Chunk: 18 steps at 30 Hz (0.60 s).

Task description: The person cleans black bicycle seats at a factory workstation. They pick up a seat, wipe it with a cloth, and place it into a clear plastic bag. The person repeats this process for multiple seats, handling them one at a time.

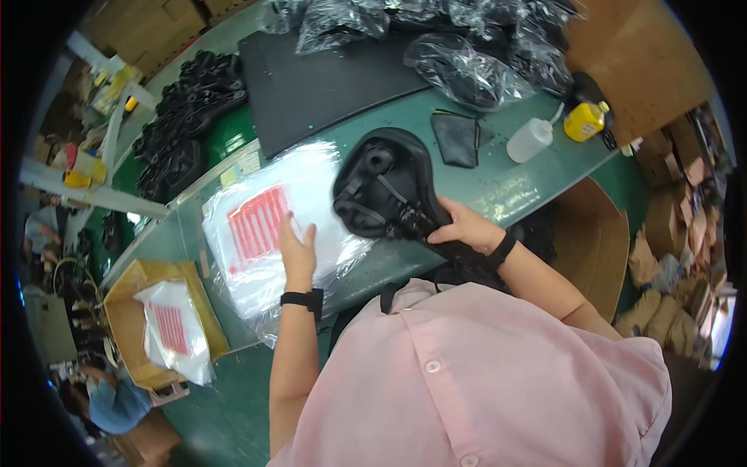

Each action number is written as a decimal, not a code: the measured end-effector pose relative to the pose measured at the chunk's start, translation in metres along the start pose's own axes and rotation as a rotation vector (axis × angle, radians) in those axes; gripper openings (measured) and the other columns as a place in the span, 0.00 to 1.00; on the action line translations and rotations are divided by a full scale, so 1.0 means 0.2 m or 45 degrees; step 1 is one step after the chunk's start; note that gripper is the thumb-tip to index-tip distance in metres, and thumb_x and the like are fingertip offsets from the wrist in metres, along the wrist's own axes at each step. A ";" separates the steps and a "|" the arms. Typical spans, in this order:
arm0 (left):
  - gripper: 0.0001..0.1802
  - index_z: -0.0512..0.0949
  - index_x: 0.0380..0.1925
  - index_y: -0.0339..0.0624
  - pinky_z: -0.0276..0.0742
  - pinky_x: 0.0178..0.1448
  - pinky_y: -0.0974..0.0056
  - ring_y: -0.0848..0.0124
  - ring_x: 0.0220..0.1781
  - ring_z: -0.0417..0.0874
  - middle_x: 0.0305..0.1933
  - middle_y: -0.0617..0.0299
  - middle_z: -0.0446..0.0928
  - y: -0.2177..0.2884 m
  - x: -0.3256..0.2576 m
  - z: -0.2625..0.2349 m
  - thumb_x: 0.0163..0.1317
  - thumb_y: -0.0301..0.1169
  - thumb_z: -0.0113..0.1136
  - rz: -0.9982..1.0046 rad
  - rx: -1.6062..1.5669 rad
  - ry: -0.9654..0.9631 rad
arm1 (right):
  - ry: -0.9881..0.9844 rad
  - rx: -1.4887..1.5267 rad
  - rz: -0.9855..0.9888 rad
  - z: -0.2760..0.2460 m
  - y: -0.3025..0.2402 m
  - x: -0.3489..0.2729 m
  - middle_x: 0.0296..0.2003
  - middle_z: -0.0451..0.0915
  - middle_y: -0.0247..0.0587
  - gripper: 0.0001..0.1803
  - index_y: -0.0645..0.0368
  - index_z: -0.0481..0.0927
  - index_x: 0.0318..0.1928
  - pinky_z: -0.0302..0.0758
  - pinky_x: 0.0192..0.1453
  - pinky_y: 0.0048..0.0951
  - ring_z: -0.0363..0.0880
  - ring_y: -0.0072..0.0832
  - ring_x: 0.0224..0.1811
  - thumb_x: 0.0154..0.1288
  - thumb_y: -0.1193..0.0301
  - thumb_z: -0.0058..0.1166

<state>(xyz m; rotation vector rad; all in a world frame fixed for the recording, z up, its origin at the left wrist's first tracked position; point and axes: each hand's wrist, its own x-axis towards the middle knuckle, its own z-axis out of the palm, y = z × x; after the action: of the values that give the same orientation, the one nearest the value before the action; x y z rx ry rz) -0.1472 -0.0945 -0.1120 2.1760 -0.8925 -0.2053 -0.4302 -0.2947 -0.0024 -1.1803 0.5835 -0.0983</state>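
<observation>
A black bicycle saddle [387, 187], its underside facing up, is held over the green table by my right hand [465, 229]. The fingers and thumb close round its narrow nose. My left hand [296, 251] lies on a stack of clear plastic bags [319, 175] with red printing. Its fingers are stretched and the thumb stands apart, with nothing gripped. The saddle's wide end reaches over the right side of the stack.
Behind the bags lies a black board [327, 86]; plastic-wrapped saddles [475, 70] line the far edge. Black parts [194, 109] pile up at the left. Rightward are a folded black cloth [456, 138], white squeeze bottle [531, 140] and yellow bottle [585, 122]. Cardboard boxes [124, 311] flank the table.
</observation>
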 end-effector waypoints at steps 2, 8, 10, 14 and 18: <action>0.39 0.59 0.67 0.36 0.54 0.73 0.49 0.45 0.73 0.56 0.70 0.42 0.59 -0.04 -0.12 0.10 0.60 0.43 0.61 -0.174 0.476 -0.162 | 0.132 0.010 0.059 -0.14 0.12 0.09 0.49 0.76 0.40 0.33 0.65 0.66 0.62 0.74 0.54 0.26 0.77 0.26 0.48 0.53 0.79 0.58; 0.36 0.65 0.63 0.37 0.61 0.68 0.49 0.45 0.64 0.65 0.63 0.46 0.67 -0.12 -0.19 0.11 0.58 0.45 0.61 -0.159 0.669 -0.157 | 0.084 0.465 0.344 -0.41 0.37 0.10 0.40 0.80 0.46 0.21 0.67 0.69 0.53 0.82 0.39 0.36 0.83 0.35 0.37 0.59 0.78 0.53; 0.33 0.69 0.57 0.34 0.68 0.60 0.49 0.48 0.54 0.72 0.56 0.49 0.73 -0.06 -0.09 0.15 0.57 0.44 0.62 0.009 0.542 0.013 | 0.099 0.575 0.381 -0.44 0.42 0.09 0.40 0.80 0.48 0.19 0.67 0.71 0.51 0.83 0.39 0.39 0.84 0.37 0.37 0.58 0.78 0.54; 0.33 0.69 0.55 0.30 0.74 0.55 0.51 0.50 0.52 0.73 0.50 0.46 0.74 0.29 0.07 0.39 0.55 0.41 0.64 0.058 0.691 -0.075 | 0.159 0.594 0.383 -0.47 0.52 0.09 0.40 0.81 0.49 0.19 0.66 0.71 0.51 0.83 0.39 0.40 0.84 0.41 0.38 0.57 0.79 0.54; 0.25 0.71 0.47 0.29 0.80 0.46 0.55 0.55 0.49 0.75 0.43 0.47 0.74 0.32 0.14 0.57 0.54 0.35 0.64 0.002 0.944 -0.243 | 0.145 0.682 0.381 -0.45 0.51 0.11 0.41 0.81 0.50 0.20 0.66 0.70 0.51 0.83 0.39 0.40 0.84 0.41 0.37 0.57 0.80 0.53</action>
<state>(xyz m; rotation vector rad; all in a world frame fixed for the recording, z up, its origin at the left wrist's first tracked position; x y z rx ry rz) -0.2066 -0.2090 -0.1431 2.8694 -1.2141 -0.0849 -0.4784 -0.3377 -0.1249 -0.5636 0.7706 -0.0611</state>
